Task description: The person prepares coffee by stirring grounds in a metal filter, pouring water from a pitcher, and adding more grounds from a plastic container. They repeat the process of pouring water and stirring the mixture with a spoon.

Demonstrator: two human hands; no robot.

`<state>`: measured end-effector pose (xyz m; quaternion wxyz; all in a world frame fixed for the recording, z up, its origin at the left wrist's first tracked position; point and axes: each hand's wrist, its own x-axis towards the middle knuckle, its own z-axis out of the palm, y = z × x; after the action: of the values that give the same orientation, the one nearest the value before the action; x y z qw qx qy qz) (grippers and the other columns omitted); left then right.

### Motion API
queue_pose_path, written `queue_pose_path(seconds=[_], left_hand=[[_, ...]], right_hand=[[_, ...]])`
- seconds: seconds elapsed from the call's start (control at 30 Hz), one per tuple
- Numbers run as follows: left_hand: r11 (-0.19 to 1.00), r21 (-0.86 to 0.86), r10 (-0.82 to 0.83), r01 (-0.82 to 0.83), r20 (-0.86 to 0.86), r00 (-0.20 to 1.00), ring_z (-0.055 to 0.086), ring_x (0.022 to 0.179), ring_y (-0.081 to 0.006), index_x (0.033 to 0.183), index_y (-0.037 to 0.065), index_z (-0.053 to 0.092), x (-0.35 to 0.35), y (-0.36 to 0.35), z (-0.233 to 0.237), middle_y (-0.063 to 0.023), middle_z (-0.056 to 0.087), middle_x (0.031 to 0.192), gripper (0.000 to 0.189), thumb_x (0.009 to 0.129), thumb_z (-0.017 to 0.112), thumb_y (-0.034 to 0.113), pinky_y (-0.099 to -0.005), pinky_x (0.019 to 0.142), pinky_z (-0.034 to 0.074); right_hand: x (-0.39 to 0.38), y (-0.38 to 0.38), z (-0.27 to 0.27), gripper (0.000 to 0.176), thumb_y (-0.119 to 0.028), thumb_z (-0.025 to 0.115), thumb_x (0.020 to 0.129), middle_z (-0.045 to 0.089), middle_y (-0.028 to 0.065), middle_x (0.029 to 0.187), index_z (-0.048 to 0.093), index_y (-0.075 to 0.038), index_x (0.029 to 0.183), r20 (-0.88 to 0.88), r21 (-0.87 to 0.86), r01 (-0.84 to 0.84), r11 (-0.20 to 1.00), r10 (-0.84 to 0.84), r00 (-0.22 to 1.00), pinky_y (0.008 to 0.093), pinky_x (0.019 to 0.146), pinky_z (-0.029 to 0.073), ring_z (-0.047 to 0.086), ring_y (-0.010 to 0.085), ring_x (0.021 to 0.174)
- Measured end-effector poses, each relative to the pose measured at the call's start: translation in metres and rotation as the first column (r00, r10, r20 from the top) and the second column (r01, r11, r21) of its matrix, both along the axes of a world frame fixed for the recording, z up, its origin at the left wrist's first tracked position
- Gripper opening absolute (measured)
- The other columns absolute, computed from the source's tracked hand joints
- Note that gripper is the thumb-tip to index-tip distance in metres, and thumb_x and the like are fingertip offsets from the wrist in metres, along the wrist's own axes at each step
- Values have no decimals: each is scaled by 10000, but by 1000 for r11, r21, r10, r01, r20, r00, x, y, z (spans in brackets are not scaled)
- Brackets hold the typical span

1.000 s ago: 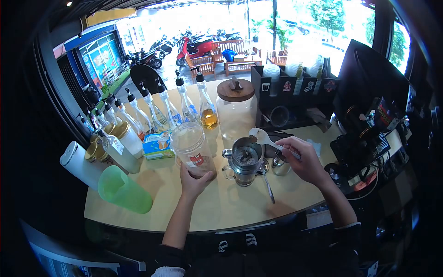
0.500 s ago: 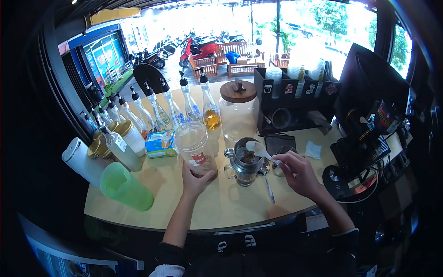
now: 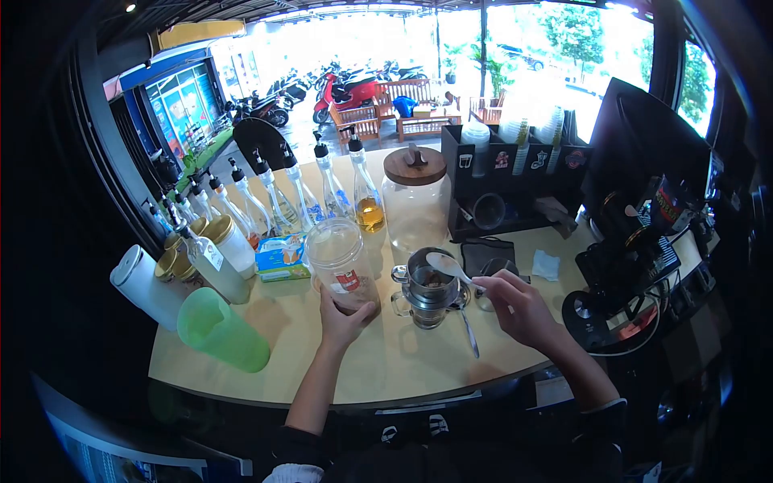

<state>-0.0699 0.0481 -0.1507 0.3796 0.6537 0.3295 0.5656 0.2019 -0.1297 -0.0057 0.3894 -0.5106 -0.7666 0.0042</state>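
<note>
My left hand (image 3: 344, 322) is wrapped round the lower part of a clear plastic jar (image 3: 338, 256) with a red label, which has some brown contents at the bottom. Between my fingers, my right hand (image 3: 519, 310) pinches the handle of a white spoon (image 3: 448, 265). The spoon's bowl is over the mouth of a metal cup-shaped filter (image 3: 431, 294). Dark grounds show inside the filter, which sits on a clear glass mug with a handle. To its right, a metal spoon (image 3: 469, 332) lies on the counter.
Pump bottles (image 3: 324, 181) line the back left, near a tissue box (image 3: 283, 258) and a green pitcher (image 3: 223, 330). A large glass jar (image 3: 416, 208) with a wooden lid stands behind the filter. The black cup organizer (image 3: 515, 189) and a dark machine (image 3: 636, 266) are at right.
The spoon's bowl has turned over the filter and no longer shows the dark grounds it held. Both hands keep nearly the same places, and the view has shifted slightly.
</note>
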Motion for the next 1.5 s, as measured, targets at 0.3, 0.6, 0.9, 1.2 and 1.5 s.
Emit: queue_pose_path(seconds=[0.3,0.6,0.9,1.2,1.5], left_hand=[[996,-86,26,-25,13,1000,531,1125,-298,1300,-10,301,-2,-4,-1,-181,486,1246,915,599,864,163,-392,936,463],[999,-33,30,-28,59,998,469,1191,-302,1356,5,306,-6,12,-19,-187,468,1262,933,603,843,122,-392,996,407],[908,300,356,-291,-188,916,446,1204,-336,1346,-12,337,-19,-18,24,-183,467,1260,864,651,818,163,-411,1038,357],[809,566,193,-156,-5,981,562,1036,-323,1143,-25,550,28,-56,50,-176,585,1090,519,752,730,267,-411,918,439],[957,225,-235,181,245,941,412,1269,-250,1369,-25,348,84,-26,34,-160,417,1353,902,733,764,461,-383,1064,331]], right_hand=[[-28,34,32,314,41,569,824,565,81,846,571,-57,1122,71,106,-20,994,13,997,344,588,486,599,241,690],[-102,121,67,247,-66,602,768,596,24,900,605,-89,1013,632,323,-107,940,-129,764,407,887,394,564,181,994],[-93,129,67,255,-78,607,800,574,65,1165,609,-97,1054,578,374,-132,918,-120,807,470,1049,316,537,228,1120],[42,54,8,153,-28,612,823,600,108,1056,611,-34,976,-41,333,191,923,-188,981,364,883,440,579,280,1013],[105,44,-141,134,-134,547,944,575,53,866,575,-4,956,-733,-68,236,969,-209,648,251,704,445,544,112,782]])
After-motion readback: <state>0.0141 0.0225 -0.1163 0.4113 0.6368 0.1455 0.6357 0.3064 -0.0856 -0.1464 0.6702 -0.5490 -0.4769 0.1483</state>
